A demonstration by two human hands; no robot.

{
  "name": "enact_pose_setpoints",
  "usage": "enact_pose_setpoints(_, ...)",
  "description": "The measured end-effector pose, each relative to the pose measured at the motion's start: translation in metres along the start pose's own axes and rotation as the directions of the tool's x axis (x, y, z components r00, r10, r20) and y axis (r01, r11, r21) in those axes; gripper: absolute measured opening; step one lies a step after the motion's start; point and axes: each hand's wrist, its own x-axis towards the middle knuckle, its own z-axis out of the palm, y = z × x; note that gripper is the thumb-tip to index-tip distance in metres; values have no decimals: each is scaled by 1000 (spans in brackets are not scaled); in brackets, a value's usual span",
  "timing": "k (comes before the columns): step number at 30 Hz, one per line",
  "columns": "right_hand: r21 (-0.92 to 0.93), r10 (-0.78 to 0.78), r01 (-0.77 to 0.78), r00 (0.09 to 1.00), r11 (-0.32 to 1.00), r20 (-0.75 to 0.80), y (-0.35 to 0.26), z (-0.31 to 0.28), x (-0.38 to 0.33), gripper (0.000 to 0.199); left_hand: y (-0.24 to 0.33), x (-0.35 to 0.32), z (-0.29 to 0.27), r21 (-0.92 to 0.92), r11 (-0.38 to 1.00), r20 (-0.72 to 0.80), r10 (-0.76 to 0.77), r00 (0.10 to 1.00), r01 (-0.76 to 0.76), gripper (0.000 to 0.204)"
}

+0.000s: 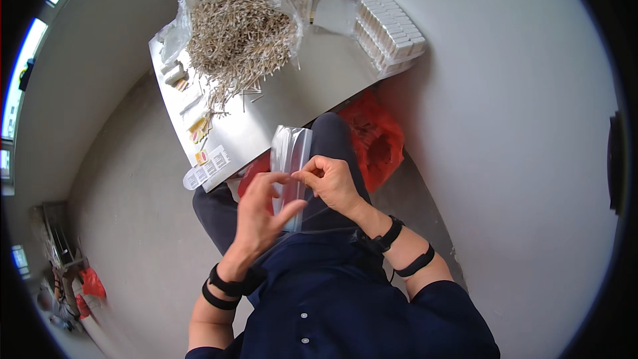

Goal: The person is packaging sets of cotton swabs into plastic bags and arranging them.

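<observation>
On my lap lies a stack of clear flat plastic bags (290,143), long and shiny, reaching up toward the table edge. My right hand (330,184) is over its right side, thumb and index finger pinched together at what looks like the edge of a plastic bag. My left hand (261,209) is over the left side of the stack, thumb and fingers spread. Its index fingertip comes close to the right hand's pinch; whether they touch is unclear.
A metal table (299,93) ahead holds a large heap of thin sticks like cotton swabs (239,33) in a clear bag. White stacked packs (392,30) stand at the right end, printed labels (209,167) at the left corner. A red plastic bag (377,143) hangs below. A wall rises at right.
</observation>
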Motion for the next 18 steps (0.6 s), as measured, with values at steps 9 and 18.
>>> enact_pose_setpoints(9, 0, -128, 129, 988, 992, 82, 4, 11, 13, 35, -22, 5, 20, -168, 983, -69, -83, 994, 70, 21)
enact_pose_setpoints(18, -48, 12, -6, 992, 999, 124, 6, 4, 6, 37, -27, -2, 26, -214, 963, -40, -174, 984, 162, 8)
